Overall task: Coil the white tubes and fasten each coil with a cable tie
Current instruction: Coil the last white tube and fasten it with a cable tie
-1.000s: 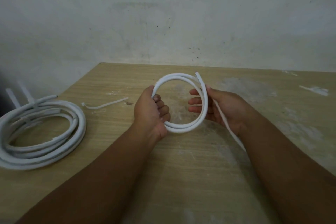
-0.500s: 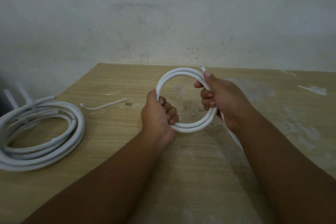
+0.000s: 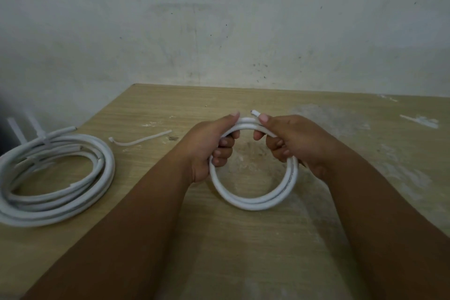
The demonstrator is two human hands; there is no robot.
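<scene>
Wall [image 3: 219, 19]: pale plaster, scuffed and stained, behind the whole scene.

Bench [image 3: 243, 263]: light wood grain, with white dusty patches towards the right and middle.

Large bundle of white tubes [image 3: 36, 219]: lies flat on the bench's left edge, several loops deep, well apart from the hands. Flat white strips (cable tie tails, by the look) [image 3: 36, 126] stick up at its far side.

Left hand [image 3: 207, 148]: grips the upper left arc of a small coil. Its fingers [image 3: 222, 153] curl through the ring from inside, clamped on the tube, thumb laid along the top.

Right hand [image 3: 297, 143]: grips the upper right arc. Its fingers [image 3: 280, 151] are likewise wrapped round the tube, thumb pressing on top near the other thumb.

Small coil [image 3: 253, 203]: about two turns of white tube, held in front of the person over mid-bench. Whether its lower arc touches the wood, cannot tell.

Loose cable tie [image 3: 141, 140]: white, slightly curved, lying on the bench between bundle and left hand.

Tube end [image 3: 255, 112]: pokes out just beyond the right thumb.
</scene>
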